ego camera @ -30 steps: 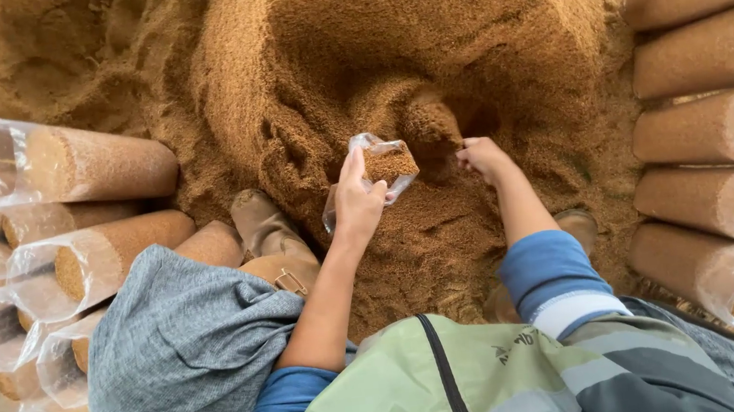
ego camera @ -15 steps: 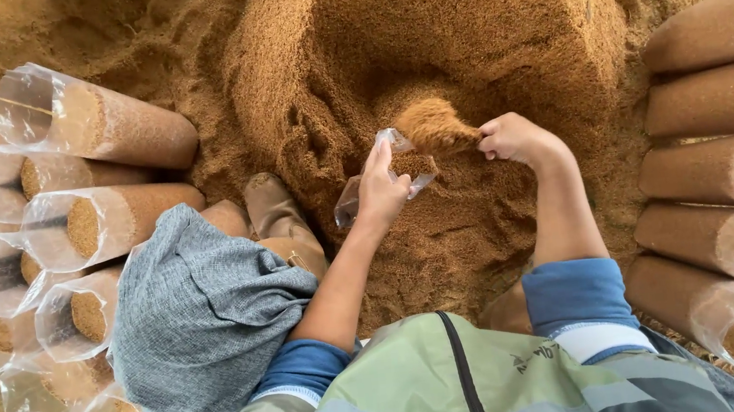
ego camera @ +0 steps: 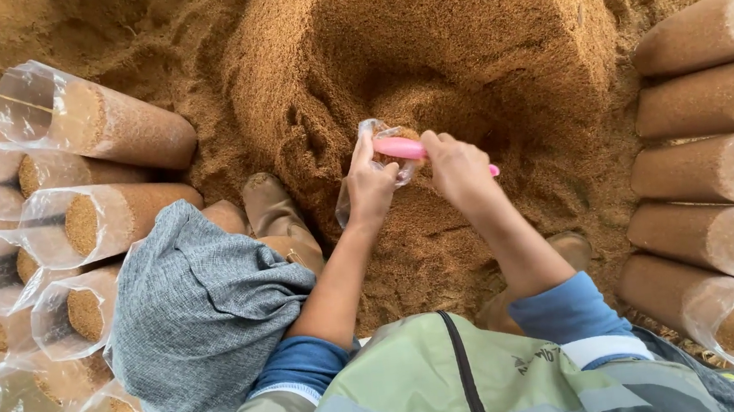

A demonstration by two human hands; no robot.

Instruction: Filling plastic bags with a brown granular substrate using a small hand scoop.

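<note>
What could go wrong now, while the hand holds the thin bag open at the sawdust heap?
The clear bag is held by the left hand alone, so it may slip or tear. The right hand works a pink tool at its mouth, so sawdust may spill. The steep sawdust heap above could slide down.

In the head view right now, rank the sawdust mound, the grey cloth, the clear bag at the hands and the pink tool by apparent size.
1. sawdust mound
2. grey cloth, though it lies nearer the camera, which enlarges it
3. clear bag, pinched by the left hand
4. pink tool, partly hidden under the right hand
</note>
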